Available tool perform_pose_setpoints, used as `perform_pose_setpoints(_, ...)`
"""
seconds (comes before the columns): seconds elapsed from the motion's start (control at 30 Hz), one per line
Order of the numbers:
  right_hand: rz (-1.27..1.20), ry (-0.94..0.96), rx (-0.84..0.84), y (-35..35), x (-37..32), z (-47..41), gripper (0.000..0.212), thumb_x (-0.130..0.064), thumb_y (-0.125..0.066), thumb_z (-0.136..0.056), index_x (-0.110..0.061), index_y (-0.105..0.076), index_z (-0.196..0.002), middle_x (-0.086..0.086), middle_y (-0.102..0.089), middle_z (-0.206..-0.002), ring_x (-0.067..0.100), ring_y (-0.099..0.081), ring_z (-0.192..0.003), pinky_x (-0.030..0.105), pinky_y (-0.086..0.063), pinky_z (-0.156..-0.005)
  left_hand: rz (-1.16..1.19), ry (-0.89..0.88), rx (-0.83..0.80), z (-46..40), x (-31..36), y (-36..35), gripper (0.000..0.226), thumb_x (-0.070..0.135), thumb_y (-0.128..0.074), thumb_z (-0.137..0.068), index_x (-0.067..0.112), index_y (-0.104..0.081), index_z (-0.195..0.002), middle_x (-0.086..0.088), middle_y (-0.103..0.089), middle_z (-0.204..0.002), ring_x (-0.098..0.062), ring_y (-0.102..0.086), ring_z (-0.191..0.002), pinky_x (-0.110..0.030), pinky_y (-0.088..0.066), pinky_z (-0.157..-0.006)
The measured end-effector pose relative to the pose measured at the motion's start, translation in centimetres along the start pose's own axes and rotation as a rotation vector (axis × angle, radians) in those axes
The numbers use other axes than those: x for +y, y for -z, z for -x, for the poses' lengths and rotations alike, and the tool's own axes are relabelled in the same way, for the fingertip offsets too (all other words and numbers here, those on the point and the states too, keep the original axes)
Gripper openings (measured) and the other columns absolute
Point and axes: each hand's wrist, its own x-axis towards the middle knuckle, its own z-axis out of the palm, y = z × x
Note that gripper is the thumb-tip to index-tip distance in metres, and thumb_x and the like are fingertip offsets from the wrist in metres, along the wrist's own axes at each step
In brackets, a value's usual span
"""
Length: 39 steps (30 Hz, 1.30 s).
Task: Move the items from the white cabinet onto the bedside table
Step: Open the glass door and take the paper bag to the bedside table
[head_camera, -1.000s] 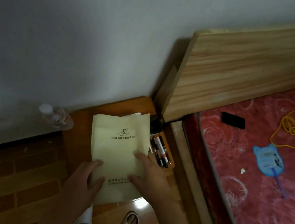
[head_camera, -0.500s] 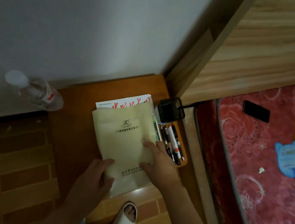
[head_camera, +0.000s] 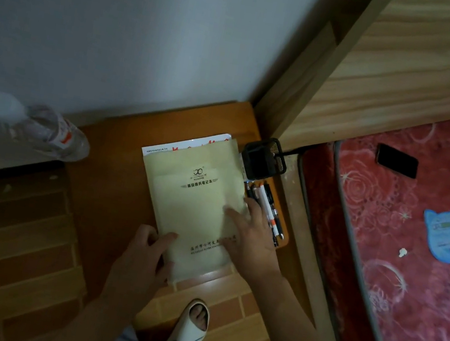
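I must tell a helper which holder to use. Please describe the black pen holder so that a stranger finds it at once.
Start at the wooden headboard and follow it down to the orange bedside table. At the table's back right corner stands the black pen holder. It alone is a dark mesh cup; the pens lie flat before it.

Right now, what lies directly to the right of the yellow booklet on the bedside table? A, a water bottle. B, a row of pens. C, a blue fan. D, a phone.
B: the pens lie side by side along the right edge of the booklet, just below the black mesh holder; the right hand rests between them.
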Motion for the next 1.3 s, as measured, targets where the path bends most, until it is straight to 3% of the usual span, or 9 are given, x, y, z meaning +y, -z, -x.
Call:
perform_pose_setpoints(0.1, 0.05, 0.024, 0.066, 0.0, 0.6, 1.2, 0.071, -0.043, -0.076, -0.089, -0.036, -0.044, -0.152, -0.001, -0.019, -0.165, 0.027, -0.021, -0.154, 0.053, -0.036, -0.119, -0.072, -0.129, 0.079, 0.2, 0.0, 0.4, 0.043, 0.032, -0.073, -0.088, 0.026, -0.06, -0.128, 0.002, -0.043, -0.124, -0.015, -0.043, -0.106, -0.031, -0.051, -0.08)
perform_pose_setpoints(0.23, 0.064, 0.114, 0.023, 0.1, 1.3, 2.7, 0.078, -0.042, -0.08, -0.085, -0.034, -0.044, -0.153, -0.008, -0.021, -0.167, 0.02, -0.021, -0.154, 0.048, -0.035, -0.119, -0.158, -0.289, 0.089, -0.2, 0.7, 0.7, 0.051, 0.033, -0.079, -0.081, 0.024, -0.06, -0.127, -0.003, -0.047, -0.14, -0.026, -0.043, -0.129, -0.043, -0.05, -0.1)
perform_pose_setpoints(0.43, 0.173, 0.163, -0.08, 0.2, 1.7, 3.6, 0.093, -0.039, -0.083, -0.083, -0.033, -0.031, -0.16, -0.009, -0.006, -0.173, 0.019, 0.002, -0.16, 0.048, -0.017, -0.126, -0.343, -0.312, -0.014, -0.2, 1.5, -0.9, 0.072, 0.054, -0.072, -0.078, 0.027, -0.048, -0.14, -0.009, -0.036, -0.153, -0.033, -0.032, -0.144, -0.057, -0.038, -0.113)
perform_pose_setpoints(0.6, 0.146, 0.164, -0.064, -0.3, 1.8, 2.9, 0.086, -0.036, -0.083, -0.084, -0.032, -0.037, -0.157, -0.007, -0.014, -0.172, 0.022, -0.004, -0.16, 0.053, -0.025, -0.125, -0.416, -0.298, -0.034, -0.1, 1.4, -2.6, 0.078, 0.054, -0.075, -0.075, 0.025, -0.048, -0.142, -0.013, -0.038, -0.155, -0.035, -0.033, -0.146, -0.059, -0.038, -0.111)
perform_pose_setpoints(0.73, 0.137, 0.168, -0.06, -0.7, 2.0, 2.6, 0.085, -0.036, -0.082, -0.085, -0.034, -0.036, -0.157, -0.008, -0.013, -0.172, 0.021, -0.003, -0.16, 0.051, -0.021, -0.125, -0.397, -0.262, -0.01, -0.3, 1.9, -2.9, 0.073, 0.039, -0.079, -0.072, 0.026, -0.051, -0.138, -0.011, -0.04, -0.152, -0.034, -0.035, -0.144, -0.057, -0.039, -0.11)
perform_pose_setpoints(0.97, 0.121, 0.177, -0.061, -0.8, 2.3, 2.0, 0.084, -0.026, -0.079, -0.088, -0.035, -0.033, -0.157, -0.011, -0.011, -0.172, 0.018, -0.002, -0.16, 0.048, -0.016, -0.124, -0.382, -0.256, -0.019, -0.6, 1.6, -2.9, 0.074, 0.038, -0.079, -0.074, 0.03, -0.046, -0.14, -0.008, -0.036, -0.155, -0.032, -0.03, -0.147, -0.055, -0.039, -0.112)
perform_pose_setpoints(1.17, 0.134, 0.163, -0.09, 0.4, 1.5, 2.9, 0.087, -0.035, -0.079, -0.087, -0.034, -0.03, -0.159, -0.009, -0.01, -0.172, 0.02, -0.004, -0.159, 0.049, -0.016, -0.126, -0.375, -0.239, 0.004, 0.2, 2.5, -0.9, 0.075, 0.039, -0.083, -0.071, 0.027, -0.047, -0.136, -0.011, -0.043, -0.149, -0.035, -0.041, -0.141, -0.057, -0.045, -0.106)
perform_pose_setpoints(1.3, 0.151, 0.172, -0.084, 3.1, 0.8, 4.7, 0.081, -0.045, -0.074, -0.09, -0.03, -0.034, -0.159, -0.003, -0.014, -0.172, 0.024, -0.005, -0.16, 0.051, -0.016, -0.127, -0.398, -0.214, 0.04, 1.3, 3.7, 1.8, 0.068, 0.044, -0.075, -0.081, 0.023, -0.051, -0.14, -0.01, -0.041, -0.152, -0.035, -0.037, -0.143, -0.058, -0.039, -0.112)
